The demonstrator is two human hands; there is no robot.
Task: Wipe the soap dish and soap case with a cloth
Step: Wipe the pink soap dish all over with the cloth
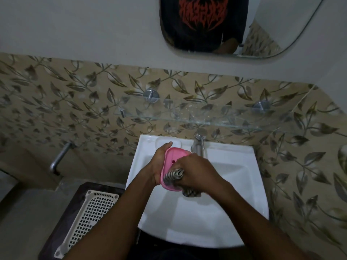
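A pink soap case (173, 160) is held over the white sink (234, 203), tilted with its inside facing up. My left hand (159, 166) grips its left edge, fingers curled over the far rim. My right hand (197, 170) presses a striped cloth (173, 176) into the near end of the case, and the cloth's tail (190, 192) hangs below my wrist. A moulded soap dish recess (162, 142) lies in the sink's back left corner, partly hidden behind my left fingers.
A chrome tap (199, 144) stands at the sink's back, just right of the case. A glass shelf (206, 117) juts from the leaf-patterned tiles above. A white perforated basket (90, 218) sits on a dark stool at the left, with a wall tap (59, 158) beyond. A mirror (234, 29) hangs overhead.
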